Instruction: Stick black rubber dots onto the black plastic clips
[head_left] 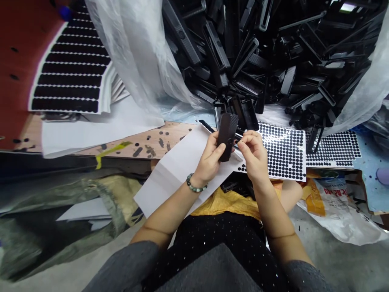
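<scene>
My left hand, with a beaded bracelet on the wrist, grips a flat, oblong black plastic part by its lower left edge. The part is tilted slightly, with a textured patch near its top. Just to the right, my right hand has thumb and forefinger pinched together; a tiny dark bit shows at the tips, too small to name. Beneath the hands lie a white backing sheet and a sheet of round black stickers. More black parts lie just beyond the fingers.
A large heap of black plastic parts fills a clear plastic bag at the back. Stacked sheets of black strips stand at left. A second dotted sheet lies right. Below the table edge is an open green sack.
</scene>
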### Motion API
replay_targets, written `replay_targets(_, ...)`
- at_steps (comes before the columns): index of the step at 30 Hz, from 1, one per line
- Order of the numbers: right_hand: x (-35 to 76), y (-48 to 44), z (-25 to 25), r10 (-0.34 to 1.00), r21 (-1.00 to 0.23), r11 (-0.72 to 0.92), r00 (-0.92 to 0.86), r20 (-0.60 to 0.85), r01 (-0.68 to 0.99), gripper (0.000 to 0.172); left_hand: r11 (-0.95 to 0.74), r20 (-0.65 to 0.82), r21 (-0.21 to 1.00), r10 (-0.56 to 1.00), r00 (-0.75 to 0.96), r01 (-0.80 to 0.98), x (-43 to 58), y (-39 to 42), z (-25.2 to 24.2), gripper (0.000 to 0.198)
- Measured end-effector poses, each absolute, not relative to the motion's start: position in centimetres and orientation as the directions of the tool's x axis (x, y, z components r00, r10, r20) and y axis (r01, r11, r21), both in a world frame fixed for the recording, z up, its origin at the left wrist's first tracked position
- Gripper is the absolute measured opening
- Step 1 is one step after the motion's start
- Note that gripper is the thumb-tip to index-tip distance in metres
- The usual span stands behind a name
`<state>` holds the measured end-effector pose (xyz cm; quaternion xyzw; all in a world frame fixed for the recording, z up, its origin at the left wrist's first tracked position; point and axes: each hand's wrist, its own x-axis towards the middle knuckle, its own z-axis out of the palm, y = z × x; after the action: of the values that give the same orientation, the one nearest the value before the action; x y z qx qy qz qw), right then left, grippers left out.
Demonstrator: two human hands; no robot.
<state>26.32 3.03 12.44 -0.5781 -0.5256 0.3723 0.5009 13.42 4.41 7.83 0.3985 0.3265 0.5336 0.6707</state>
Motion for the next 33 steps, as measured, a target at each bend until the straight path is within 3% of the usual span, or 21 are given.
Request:
replay_targets(9, 25.9, 3.3, 12.2, 0.991, -0.974, 0.037, 0.115, 0.064, 0.221, 0.015, 0.094, -0.001, 0.882, 0.98, 0.198, -0.461, 13.4, 3.9, 8.2, 0.043)
replay_targets(17, 25.9, 3.7, 11.3, 0.992, -0.969, 0.014, 0.121, 0.045, 0.248, 0.02, 0.023, 0.042, 0.936, 0.983, 0.178, -0.352, 13.0, 3.8, 7.6, 0.042)
replay_targets(22, 26.4, 4.3, 9.4, 0.989, -0.986, -0.083, 0.136, -0.063, 0.144, 0.035, 0.178, -0.038, 0.859, 0.957, 0.286, -0.48, 12.4, 4.0, 8.7, 0.042)
replay_targets(25, 26.5, 4.5, 8.6, 0.988, -0.951, 0.024, 0.14, 0.07, 0.308, 0.022, 0.265, -0.137, 0.813, 0.953, 0.271, -0.518, 11.5, 4.5, 9.2, 0.037)
replay_targets(28, 26.0, 4.4, 7.5, 0.982, -0.757, 0.161, -0.028, 0.185, 0.633, 0.017, 0.268, -0.195, 0.811, 0.962, 0.191, -0.52, 10.1, 5.3, 9.2, 0.033)
replay_targets(31, 25.3, 3.9, 6.2, 0.971, -0.555, 0.237, -0.197, 0.132, 0.798, 0.025, 0.227, -0.195, 0.833, 0.974, 0.117, -0.505, 8.7, 6.4, 8.5, 0.033)
replay_targets(33, 25.0, 3.7, 5.6, 0.959, -0.489, 0.279, -0.264, 0.101, 0.827, 0.026, 0.194, -0.185, 0.849, 0.98, 0.067, -0.492, 8.1, 7.3, 7.6, 0.034)
